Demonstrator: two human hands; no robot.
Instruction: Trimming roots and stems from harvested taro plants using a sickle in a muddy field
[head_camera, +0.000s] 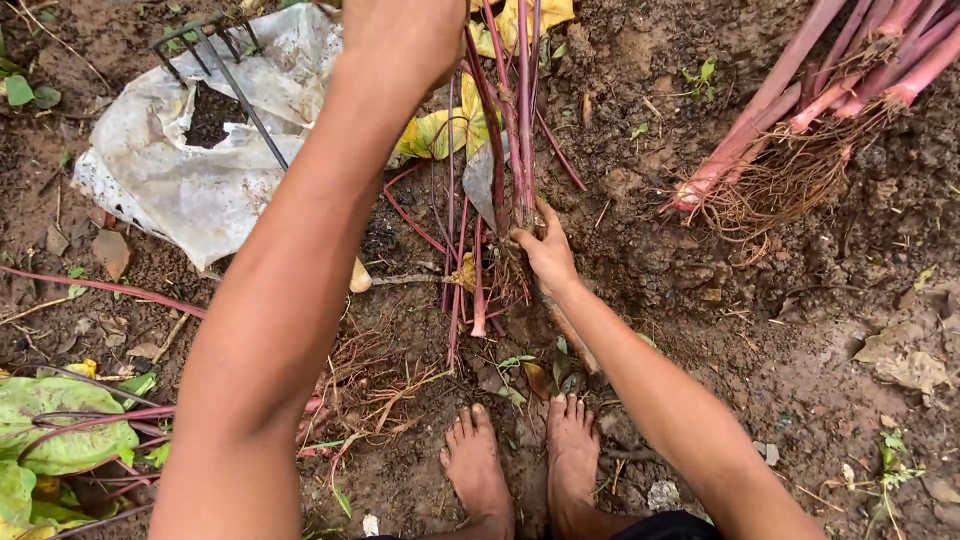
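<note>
Nearest, the left arm rises to a left hand (400, 35) closed around the red stems (505, 110) up high; the right hand (545, 250) clamps their base at the soil (700, 290) — best gripped low, pulled straight. Beside: plastic sheet (180, 170), pulled bundle (820, 110), bare feet (520, 460).

Damp, dark brown soil (760, 330) covers the ground, strewn with dry leaves and thin roots. A crumpled whitish plastic sheet (190, 180) lies upper left, broad green leaves (50, 430) lower left. Flat, shadowless daylight.
</note>
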